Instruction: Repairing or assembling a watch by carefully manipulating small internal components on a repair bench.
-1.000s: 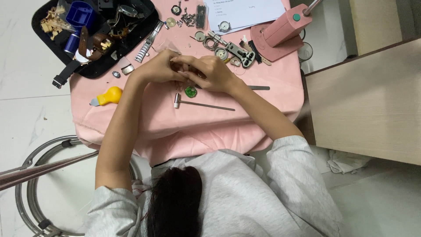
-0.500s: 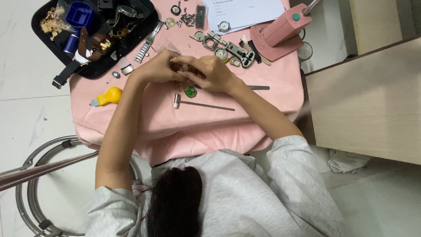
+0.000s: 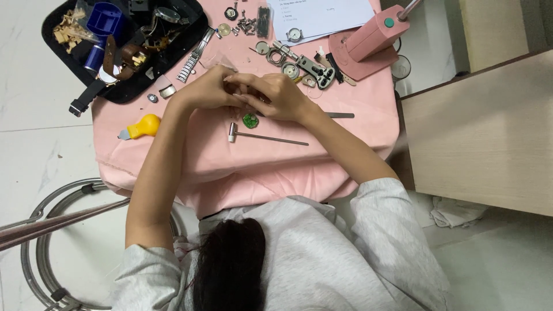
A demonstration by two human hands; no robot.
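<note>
Both hands are bunching together over the pink cloth (image 3: 190, 144). The left hand (image 3: 210, 89) and right hand (image 3: 276, 95) are pinching something tiny; I cannot tell what. The green watch part (image 3: 250, 120) is lying just near them. It could be getting bumped off.

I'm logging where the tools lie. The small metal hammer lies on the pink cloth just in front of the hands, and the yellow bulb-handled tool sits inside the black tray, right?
Not quite. The head view shows the yellow bulb-handled tool on the pink cloth, outside the black tray. The small metal hammer does lie on the cloth just in front of the hands.
</note>
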